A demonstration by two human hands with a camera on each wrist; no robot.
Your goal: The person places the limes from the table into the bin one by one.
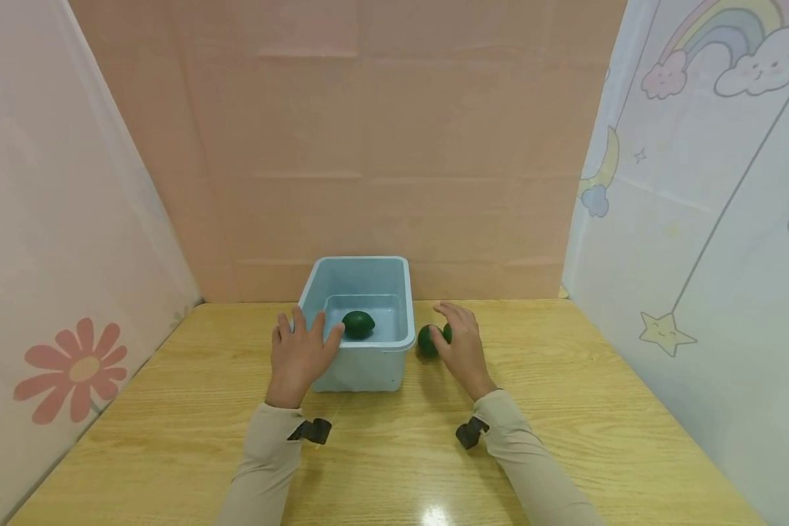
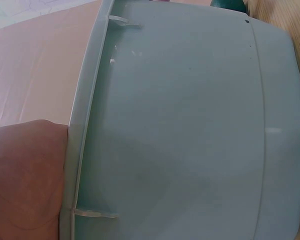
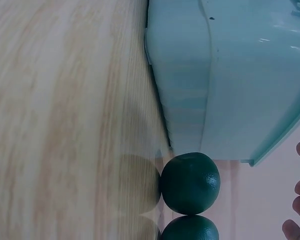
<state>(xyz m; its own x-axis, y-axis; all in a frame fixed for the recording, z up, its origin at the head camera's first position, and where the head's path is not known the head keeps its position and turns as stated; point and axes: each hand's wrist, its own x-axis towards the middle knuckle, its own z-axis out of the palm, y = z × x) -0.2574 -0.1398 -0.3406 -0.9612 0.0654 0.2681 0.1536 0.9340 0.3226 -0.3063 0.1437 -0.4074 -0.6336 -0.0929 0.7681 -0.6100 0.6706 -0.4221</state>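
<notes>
A light blue bin [image 1: 361, 369] stands on the wooden table, with one dark green fruit [image 1: 358, 324] lying inside. My left hand [image 1: 301, 354] rests at the bin's near left rim, fingers spread; in the left wrist view it is by the rim [image 2: 80, 125]. To the right of the bin, two green fruits sit side by side on the table; the nearer one [image 3: 190, 183] and the other [image 3: 191, 229] touch in the right wrist view. Over them is my right hand [image 1: 462, 349], its fingers apart and slightly bent, partly hiding them in the head view.
The wooden table [image 1: 394, 467] reaches back to a plain pinkish backdrop [image 1: 381, 146]. Patterned white sheets flank both sides, with a flower on the left one [image 1: 72, 219] and a rainbow and star on the right one [image 1: 717, 277].
</notes>
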